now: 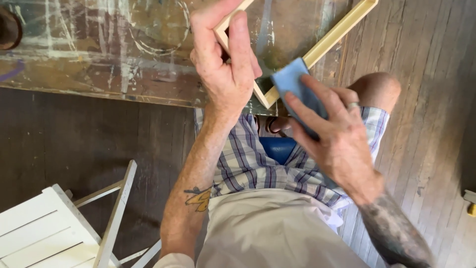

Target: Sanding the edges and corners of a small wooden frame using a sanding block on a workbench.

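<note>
My left hand (225, 59) grips one side of a pale wooden frame (337, 32) that rests with its corner at the near edge of a paint-stained table (99, 54). In my right hand (337, 136) I hold a blue sanding block or sponge (295, 82), pressed against the frame's near corner. A ring shows on that hand. Both forearms carry tattoos. Most of the frame's left side is hidden behind my left hand.
A white slatted folding chair (54, 228) stands at the lower left on the dark plank floor. Plaid shorts, my bare knee (379, 87) and a blue seat (277, 148) lie below the table edge. A small yellowish object (471, 203) sits at the right edge.
</note>
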